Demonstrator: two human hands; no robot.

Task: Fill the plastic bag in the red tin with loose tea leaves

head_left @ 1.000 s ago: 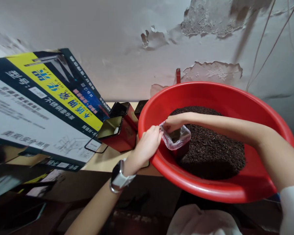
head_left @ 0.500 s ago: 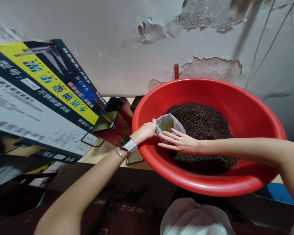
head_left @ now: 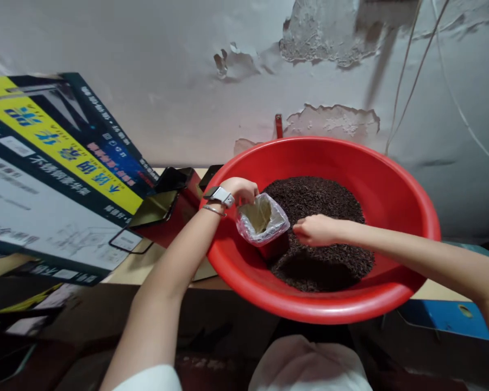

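Observation:
A big red basin (head_left: 395,179) holds a heap of dark loose tea leaves (head_left: 321,201). Inside it, at the left, stands a red tin lined with a clear plastic bag (head_left: 262,220), its mouth open. My left hand (head_left: 241,190), a watch on its wrist, grips the bag's rim at the far left edge. My right hand (head_left: 315,230) lies on the tea just right of the bag, its fingers curled closed; what is inside them is hidden.
A large printed cardboard box (head_left: 44,174) leans at the left. Red tins with dark lids (head_left: 163,209) stand between the box and the basin on a pale table (head_left: 138,266). A peeling wall and hanging wires rise behind. A blue object (head_left: 444,317) lies at the lower right.
My right hand left the bag's front and moved right onto the tea, fingers closing. My left hand shifted to the bag's far rim. The bag now tilts open toward me.

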